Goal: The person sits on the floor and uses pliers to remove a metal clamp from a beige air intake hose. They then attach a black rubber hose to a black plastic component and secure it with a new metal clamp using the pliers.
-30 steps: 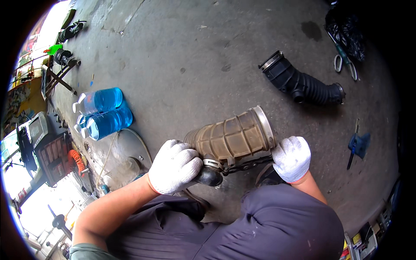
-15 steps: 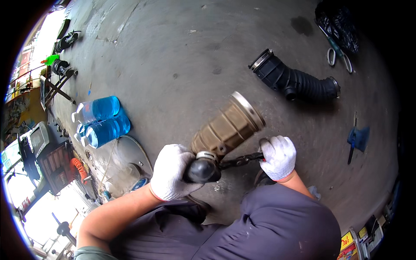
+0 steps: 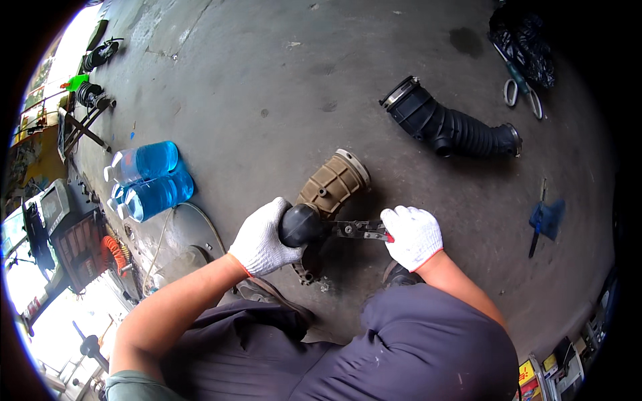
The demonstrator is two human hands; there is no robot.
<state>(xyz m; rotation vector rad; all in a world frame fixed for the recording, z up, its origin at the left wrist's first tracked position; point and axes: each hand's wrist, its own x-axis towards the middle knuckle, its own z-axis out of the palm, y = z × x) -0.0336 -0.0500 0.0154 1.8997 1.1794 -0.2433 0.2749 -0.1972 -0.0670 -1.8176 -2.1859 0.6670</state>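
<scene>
The left hand point(image 3: 262, 237) covers the near side of the black rubber boot point(image 3: 302, 225). The pliers' point(image 3: 361, 230) handles vanish inside the right hand point(image 3: 413, 235). The tan housing's point(image 3: 332, 184) lower end sits behind the boot. The shelves at the lower right are cut by the rim.

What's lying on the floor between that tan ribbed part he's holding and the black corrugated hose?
Nothing: in the head view, only bare grey concrete separates the tan ribbed part from the black corrugated hose.
</scene>
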